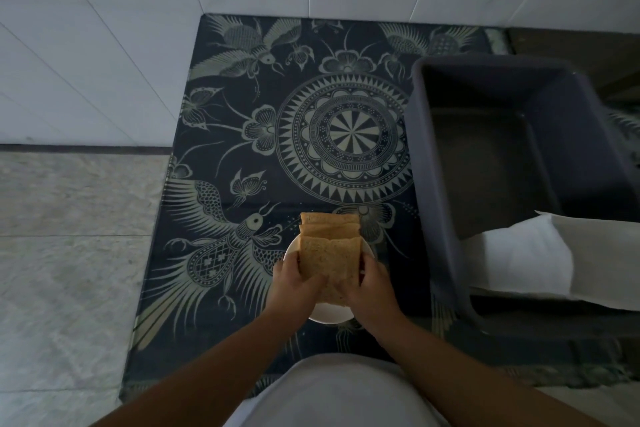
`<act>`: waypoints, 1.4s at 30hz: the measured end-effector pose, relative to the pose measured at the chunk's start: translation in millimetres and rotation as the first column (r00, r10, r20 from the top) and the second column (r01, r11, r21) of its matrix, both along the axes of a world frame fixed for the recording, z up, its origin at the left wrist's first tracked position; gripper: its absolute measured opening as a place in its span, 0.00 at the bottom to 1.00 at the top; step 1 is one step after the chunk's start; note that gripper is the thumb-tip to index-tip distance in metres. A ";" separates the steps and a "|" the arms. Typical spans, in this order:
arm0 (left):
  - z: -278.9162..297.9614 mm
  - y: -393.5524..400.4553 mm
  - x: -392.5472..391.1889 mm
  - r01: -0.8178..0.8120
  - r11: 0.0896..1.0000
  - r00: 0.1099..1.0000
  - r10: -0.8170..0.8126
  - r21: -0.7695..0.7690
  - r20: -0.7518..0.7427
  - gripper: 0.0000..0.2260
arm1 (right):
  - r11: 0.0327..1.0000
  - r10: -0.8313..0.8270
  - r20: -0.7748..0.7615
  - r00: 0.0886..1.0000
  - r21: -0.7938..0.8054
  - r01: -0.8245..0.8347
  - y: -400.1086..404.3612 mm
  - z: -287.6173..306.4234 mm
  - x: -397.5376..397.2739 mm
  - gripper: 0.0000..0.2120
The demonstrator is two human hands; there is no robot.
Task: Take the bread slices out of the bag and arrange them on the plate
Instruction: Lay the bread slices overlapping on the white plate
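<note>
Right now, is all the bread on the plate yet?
Nearly. Done: several bread slices lie fanned across the white plate. In hand: the left hand and right hand grip the nearest slice. Left: letting go. No bread bag shows.

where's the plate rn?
Head view, lower centre: small white round plate on the patterned dark cloth, under the bread slices, left of the grey bin.

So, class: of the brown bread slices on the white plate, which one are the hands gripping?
The nearest, frontmost brown bread slice: left hand and right hand pinch its lower edge; the farther slices lie untouched.
</note>
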State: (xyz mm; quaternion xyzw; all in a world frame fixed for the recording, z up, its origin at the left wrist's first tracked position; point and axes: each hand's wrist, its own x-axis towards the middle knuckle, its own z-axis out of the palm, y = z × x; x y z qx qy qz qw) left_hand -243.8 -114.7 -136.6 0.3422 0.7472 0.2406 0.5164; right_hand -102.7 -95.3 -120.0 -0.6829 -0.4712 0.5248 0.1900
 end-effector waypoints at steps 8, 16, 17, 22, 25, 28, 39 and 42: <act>-2.1 -6.8 0.8 -0.006 1.000 1.000 0.006 0.012 -0.003 0.33 | 0.999 0.037 0.056 0.998 -0.017 -0.036 -1.6 0.7 3.8 0.28; 2.4 -20.2 7.2 -0.005 0.999 1.000 0.006 0.046 -0.013 0.32 | 0.998 -0.023 0.040 0.999 -0.061 0.026 -13.8 -1.4 3.5 0.27; 3.0 -21.5 8.0 -0.005 0.999 1.000 0.006 0.052 -0.015 0.31 | 0.998 -0.022 0.041 0.999 -0.058 0.024 -15.1 -1.5 3.8 0.27; 3.4 -30.0 9.9 0.001 0.997 1.000 0.000 0.073 -0.016 0.30 | 0.999 -0.021 0.027 0.999 -0.031 0.022 -24.3 -3.0 6.1 0.27; 2.5 -36.8 9.9 -0.002 0.998 1.000 0.002 0.065 -0.004 0.30 | 1.000 -0.024 0.008 1.000 -0.016 0.024 -32.9 -3.1 7.5 0.26; 0.9 -43.2 7.9 0.010 0.999 1.000 -0.010 0.046 0.003 0.29 | 1.000 -0.019 -0.012 1.000 -0.015 0.018 -41.0 -3.7 7.8 0.25; 2.3 -47.2 0.4 0.015 0.998 0.999 -0.018 0.059 0.052 0.24 | 1.000 -0.021 -0.032 0.999 -0.009 0.021 -46.7 -6.6 10.4 0.22; 3.5 -46.8 -0.5 0.003 0.998 0.993 -0.011 0.061 0.117 0.20 | 1.000 -0.027 -0.047 0.999 -0.007 0.027 -48.2 -8.5 10.1 0.21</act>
